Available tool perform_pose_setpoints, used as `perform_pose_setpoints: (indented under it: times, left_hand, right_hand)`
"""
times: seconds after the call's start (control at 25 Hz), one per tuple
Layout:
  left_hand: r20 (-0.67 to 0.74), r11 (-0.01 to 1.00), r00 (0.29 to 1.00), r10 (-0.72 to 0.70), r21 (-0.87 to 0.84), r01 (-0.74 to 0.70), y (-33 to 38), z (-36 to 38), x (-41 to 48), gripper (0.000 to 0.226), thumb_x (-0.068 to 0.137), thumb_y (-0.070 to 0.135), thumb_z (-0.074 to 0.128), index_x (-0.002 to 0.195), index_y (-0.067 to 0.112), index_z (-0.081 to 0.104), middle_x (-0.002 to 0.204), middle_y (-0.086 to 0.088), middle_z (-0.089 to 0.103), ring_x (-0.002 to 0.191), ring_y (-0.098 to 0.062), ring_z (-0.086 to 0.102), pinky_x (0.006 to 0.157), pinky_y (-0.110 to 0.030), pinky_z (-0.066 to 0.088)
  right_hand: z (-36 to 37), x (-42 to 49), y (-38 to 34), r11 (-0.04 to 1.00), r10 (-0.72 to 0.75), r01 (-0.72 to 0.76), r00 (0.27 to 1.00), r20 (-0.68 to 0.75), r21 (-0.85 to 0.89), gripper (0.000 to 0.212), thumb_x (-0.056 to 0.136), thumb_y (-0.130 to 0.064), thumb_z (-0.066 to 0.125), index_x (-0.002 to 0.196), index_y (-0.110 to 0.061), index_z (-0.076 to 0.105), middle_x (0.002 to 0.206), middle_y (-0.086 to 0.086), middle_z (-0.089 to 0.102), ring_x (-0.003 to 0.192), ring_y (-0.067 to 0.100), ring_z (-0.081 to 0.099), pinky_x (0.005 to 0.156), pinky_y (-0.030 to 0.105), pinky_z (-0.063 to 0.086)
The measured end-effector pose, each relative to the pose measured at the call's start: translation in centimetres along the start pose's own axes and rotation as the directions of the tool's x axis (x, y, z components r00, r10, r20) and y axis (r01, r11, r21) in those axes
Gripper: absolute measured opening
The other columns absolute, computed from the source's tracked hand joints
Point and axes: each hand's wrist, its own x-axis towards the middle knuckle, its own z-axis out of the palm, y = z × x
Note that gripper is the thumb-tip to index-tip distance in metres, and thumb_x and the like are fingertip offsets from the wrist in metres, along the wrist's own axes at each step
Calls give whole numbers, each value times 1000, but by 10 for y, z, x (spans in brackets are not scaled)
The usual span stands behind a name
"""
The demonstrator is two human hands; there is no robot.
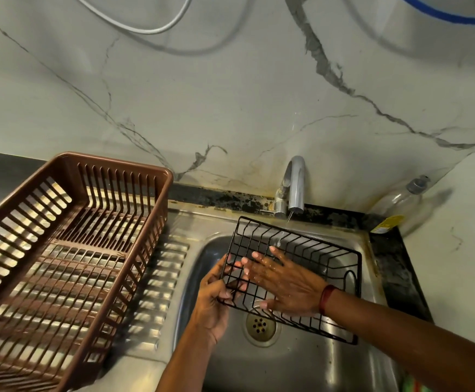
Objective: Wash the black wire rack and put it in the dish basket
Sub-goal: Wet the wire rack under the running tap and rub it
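The black wire rack (pixel 319 251) hangs tilted over the steel sink (pixel 301 363), under a thin stream of water from the tap (pixel 295 185). My left hand (pixel 213 301) grips the rack's left edge, fingers curled round the wires. My right hand (pixel 284 284) lies flat inside the rack with straight, wet fingers pressing on its wire floor. The brown plastic dish basket (pixel 66 250) stands on the drainboard to the left, with nothing in it.
A clear soap bottle (pixel 403 202) with a grey pump stands at the back right corner of the counter. The sink drain (pixel 259 325) lies below the rack. A marble wall rises behind the tap. The ribbed drainboard (pixel 163 278) shows beside the basket.
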Motion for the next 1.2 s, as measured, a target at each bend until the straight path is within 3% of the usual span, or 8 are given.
perform_pose_setpoints:
  times: [0.12, 0.24, 0.52, 0.68, 0.84, 1.0, 1.08, 1.2]
  left_hand:
    - [-48, 1000, 999, 8, -27, -10, -2, 0, -2, 57, 34, 8, 62, 88, 11, 78, 87, -13, 69, 85, -32, 61, 76, -39, 48]
    - [-95, 998, 995, 22, -60, -28, -5, -6, -5, 57, 32, 10, 63, 87, 11, 80, 85, -13, 72, 83, -31, 63, 74, -38, 51]
    - [-199, 993, 980, 17, -108, -39, -8, -19, -10, 95, 17, 15, 81, 111, 6, 73, 94, -14, 74, 84, -31, 66, 64, -34, 59]
    - [-256, 993, 965, 48, -88, -73, -11, -17, -16, 105, 37, 10, 68, 140, 2, 53, 114, -20, 65, 97, -32, 63, 82, -41, 54]
    - [-249, 992, 964, 90, -58, -108, -17, -3, -21, 110, 35, 11, 66, 144, 7, 48, 108, -7, 70, 100, -27, 63, 91, -42, 50]
    - [-173, 991, 976, 131, 3, -132, -23, 7, -25, 100, 38, 8, 68, 137, 11, 56, 106, -11, 73, 96, -24, 69, 83, -36, 58]
    - [-149, 992, 980, 129, 10, -129, -25, 10, -29, 96, 41, 7, 69, 136, 10, 58, 112, -17, 71, 101, -28, 68, 88, -40, 56]
    - [-161, 995, 982, 94, -22, -99, -27, 6, -31, 98, 38, 2, 69, 135, 16, 58, 103, -15, 73, 95, -27, 69, 78, -35, 60]
  right_hand:
    - [-3, 0, 5, 978, 183, -181, 983, -13, 103, 77, 97, -64, 16, 152, -17, -11, 157, 4, -27, 148, 28, -6, 117, 42, -9]
    - [-2, -6, 3, 998, -66, 64, 991, 115, 25, 69, 99, -60, 12, 154, -21, -3, 161, 5, -13, 148, 30, -6, 116, 47, -9]
    - [-1, -10, 8, 997, -83, 83, 985, 152, 5, 68, 100, -56, 13, 154, -17, 0, 161, 7, -8, 147, 32, -4, 119, 52, -2]
    - [-15, -12, 4, 928, 262, -289, 955, 138, 237, 60, 101, -46, 30, 153, -21, 13, 159, -3, -13, 148, 22, -3, 120, 43, 18]
    - [-30, 21, -37, 256, 742, -730, 568, 355, 634, 47, 98, -41, 40, 133, -10, 45, 146, 10, 42, 107, 19, 59, 80, 29, 50]
    - [-38, 68, -43, -577, 703, -484, 115, 701, 658, 76, 91, -33, 43, 151, -4, 6, 160, 16, 5, 146, 34, 10, 119, 52, 12]
    - [-52, 81, -45, -650, 720, -381, -31, 693, 658, 65, 98, -27, 36, 148, 6, 10, 156, 21, 15, 146, 35, 8, 118, 49, 9]
    - [-47, 94, -59, -419, 833, -640, 12, 553, 645, 69, 97, -33, 30, 151, -2, -1, 159, 20, -5, 147, 36, -6, 117, 56, 0]
